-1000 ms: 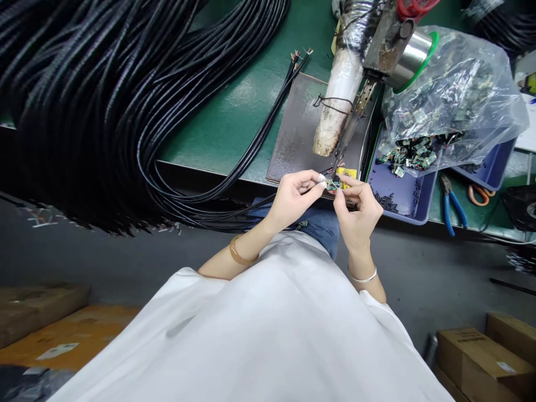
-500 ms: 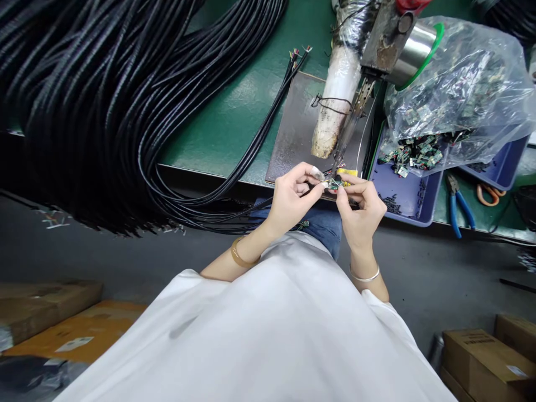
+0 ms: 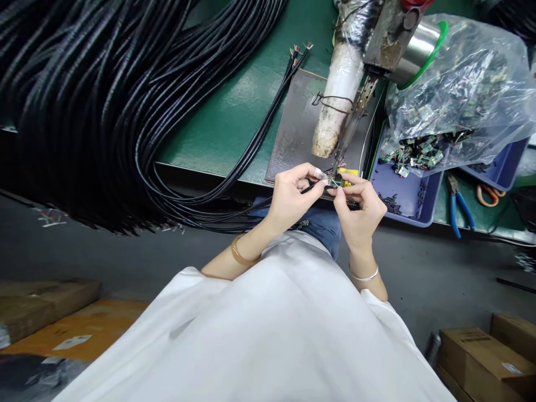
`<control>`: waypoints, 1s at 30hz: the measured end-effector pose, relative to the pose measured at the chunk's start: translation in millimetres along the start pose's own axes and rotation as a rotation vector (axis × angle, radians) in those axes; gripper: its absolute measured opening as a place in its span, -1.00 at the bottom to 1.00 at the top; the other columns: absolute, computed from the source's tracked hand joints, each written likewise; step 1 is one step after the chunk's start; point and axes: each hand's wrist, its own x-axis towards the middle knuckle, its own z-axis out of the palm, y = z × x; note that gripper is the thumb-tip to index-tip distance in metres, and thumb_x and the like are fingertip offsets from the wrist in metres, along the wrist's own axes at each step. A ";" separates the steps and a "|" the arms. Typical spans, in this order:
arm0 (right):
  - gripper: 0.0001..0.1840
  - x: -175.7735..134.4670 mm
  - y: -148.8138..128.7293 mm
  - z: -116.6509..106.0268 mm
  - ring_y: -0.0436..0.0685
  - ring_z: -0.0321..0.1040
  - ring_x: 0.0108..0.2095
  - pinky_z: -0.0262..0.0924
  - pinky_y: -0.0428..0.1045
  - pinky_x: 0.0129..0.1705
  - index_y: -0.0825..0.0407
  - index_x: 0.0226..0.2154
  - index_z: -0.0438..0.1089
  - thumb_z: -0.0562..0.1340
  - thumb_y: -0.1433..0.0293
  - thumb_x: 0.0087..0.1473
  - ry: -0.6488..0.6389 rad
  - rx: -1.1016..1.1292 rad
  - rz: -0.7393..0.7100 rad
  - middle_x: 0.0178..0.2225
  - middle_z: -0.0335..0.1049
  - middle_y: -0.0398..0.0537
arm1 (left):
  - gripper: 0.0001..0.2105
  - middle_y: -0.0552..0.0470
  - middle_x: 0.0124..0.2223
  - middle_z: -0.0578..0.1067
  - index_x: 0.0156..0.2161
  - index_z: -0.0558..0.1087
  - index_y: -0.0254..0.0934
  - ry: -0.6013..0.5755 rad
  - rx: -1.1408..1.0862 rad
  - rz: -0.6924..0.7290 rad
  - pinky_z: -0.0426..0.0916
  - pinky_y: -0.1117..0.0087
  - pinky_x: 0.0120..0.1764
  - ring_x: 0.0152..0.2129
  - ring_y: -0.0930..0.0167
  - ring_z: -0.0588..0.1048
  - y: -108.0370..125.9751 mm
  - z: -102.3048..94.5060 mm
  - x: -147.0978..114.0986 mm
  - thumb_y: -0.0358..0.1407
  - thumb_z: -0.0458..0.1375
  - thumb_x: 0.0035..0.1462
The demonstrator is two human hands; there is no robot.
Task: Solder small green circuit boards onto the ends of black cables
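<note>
My left hand (image 3: 293,192) pinches the stripped end of a black cable, its thin coloured wires showing at the fingertips. Facing it, my right hand (image 3: 360,209) is closed on a small green circuit board (image 3: 334,183). Wires and board meet between the two hands; whether they are joined is too small to tell. Just beyond the fingers is the tip of a soldering iron (image 3: 344,139), clamped in a stand and pointing down toward me. A yellow label (image 3: 350,177) shows behind my right fingers.
A large bundle of black cables (image 3: 104,111) hangs over the bench at left. A wrapped white tube (image 3: 333,106) lies beside the iron, near a solder spool (image 3: 414,53). At right are a purple tray (image 3: 427,209), a plastic bag of circuit boards (image 3: 460,95), blue-handled cutters (image 3: 460,212) and scissors (image 3: 488,195).
Both hands stay almost in place, with the fingertips shifting slightly around the wires and board. The view has moved a little.
</note>
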 end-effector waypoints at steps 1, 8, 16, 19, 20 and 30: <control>-0.93 0.9 0.4 -0.1 0.10 0.59 -0.20 0.52 -0.02 -0.24 -0.01 -0.37 0.37 0.27 0.42 0.16 -0.003 -0.019 -0.015 -0.11 0.58 -0.02 | -0.93 0.05 -0.38 0.53 -0.34 0.49 -0.33 -0.001 -0.004 -0.006 0.19 0.56 -0.53 -0.64 0.63 0.28 0.4 0.2 1.0 -0.35 0.26 0.09; -0.91 8.5 -3.6 -1.6 0.14 0.57 -0.12 0.51 0.03 -0.20 -0.04 -0.38 0.37 0.27 0.44 0.15 -0.002 -0.104 -0.098 -0.13 0.59 -0.02 | -0.94 0.06 -0.39 0.53 -0.35 0.48 -0.33 0.018 -0.033 -0.007 0.18 0.57 -0.54 -0.63 0.64 0.30 8.6 1.0 5.1 -0.38 0.27 0.06; -0.88 11.1 -12.2 -3.0 0.14 0.58 -0.10 0.51 0.05 -0.13 -0.05 -0.39 0.37 0.26 0.49 0.14 0.013 -0.136 -0.153 -0.17 0.61 -0.08 | -0.96 0.07 -0.41 0.51 -0.38 0.47 -0.34 0.025 -0.028 -0.004 0.14 0.56 -0.57 -0.65 0.65 0.26 17.6 -0.5 5.3 -0.42 0.26 0.04; -0.89 9.8 -11.1 -3.6 0.12 0.59 -0.14 0.53 0.04 -0.18 -0.07 -0.38 0.36 0.25 0.47 0.14 0.009 -0.130 -0.120 -0.12 0.60 -0.08 | -0.96 0.08 -0.43 0.49 -0.38 0.48 -0.33 0.027 -0.022 -0.003 0.11 0.55 -0.58 -0.65 0.65 0.24 18.5 0.0 6.2 -0.43 0.26 0.03; -0.89 9.5 -10.8 -3.8 0.12 0.59 -0.15 0.53 0.03 -0.18 -0.07 -0.37 0.36 0.25 0.47 0.14 0.008 -0.121 -0.112 -0.10 0.60 -0.08 | -0.96 0.08 -0.44 0.48 -0.38 0.47 -0.33 0.025 -0.022 -0.003 0.10 0.55 -0.59 -0.65 0.65 0.23 18.8 0.0 6.6 -0.43 0.26 0.03; -0.88 7.8 -9.5 -6.6 0.09 0.59 -0.16 0.52 0.00 -0.13 -0.05 -0.37 0.36 0.24 0.51 0.12 -0.019 -0.136 -0.138 -0.10 0.59 -0.10 | -0.92 0.10 -0.46 0.46 -0.41 0.45 -0.34 -0.014 -0.063 -0.016 0.06 0.60 -0.61 -0.65 0.67 0.26 14.0 -0.7 9.6 -0.50 0.26 -0.03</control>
